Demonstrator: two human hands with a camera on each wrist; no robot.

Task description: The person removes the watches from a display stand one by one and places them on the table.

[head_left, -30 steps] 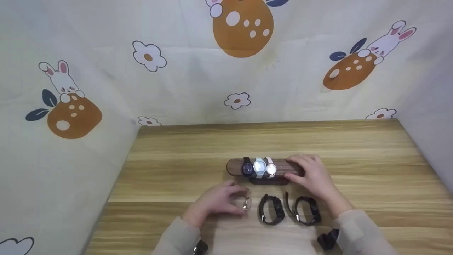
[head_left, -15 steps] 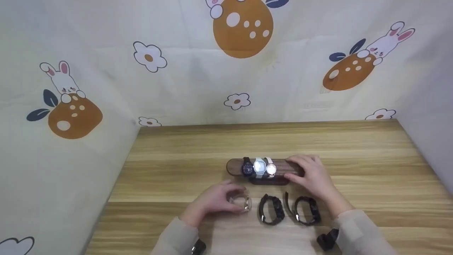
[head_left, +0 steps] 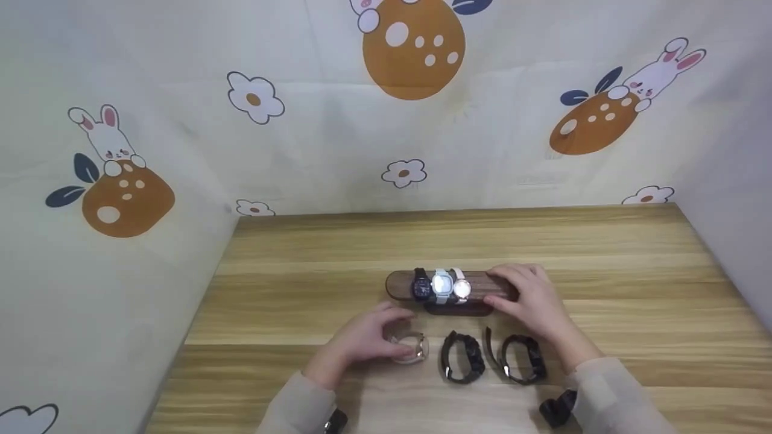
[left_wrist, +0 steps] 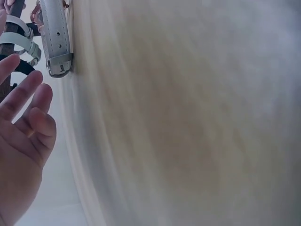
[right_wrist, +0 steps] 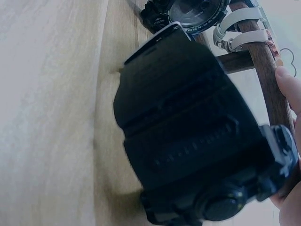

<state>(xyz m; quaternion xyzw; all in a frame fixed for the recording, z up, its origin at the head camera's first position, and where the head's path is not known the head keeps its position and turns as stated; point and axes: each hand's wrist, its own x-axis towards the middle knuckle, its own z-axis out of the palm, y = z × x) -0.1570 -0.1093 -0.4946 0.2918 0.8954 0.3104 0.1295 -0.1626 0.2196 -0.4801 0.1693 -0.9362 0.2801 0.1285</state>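
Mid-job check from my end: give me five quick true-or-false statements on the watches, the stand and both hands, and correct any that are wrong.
1. Three watches are on the stand. True.
2. The right hand is at the left end of the stand. False: the right hand holds the stand's right end.
3. Two black watches are on the table, off the stand. True.
4. The square-faced watch is the leftmost on the stand. False: it is in the middle, between the dark-faced watch and the round light-faced watch.
5. The left hand is right by a pale-strapped watch. True.
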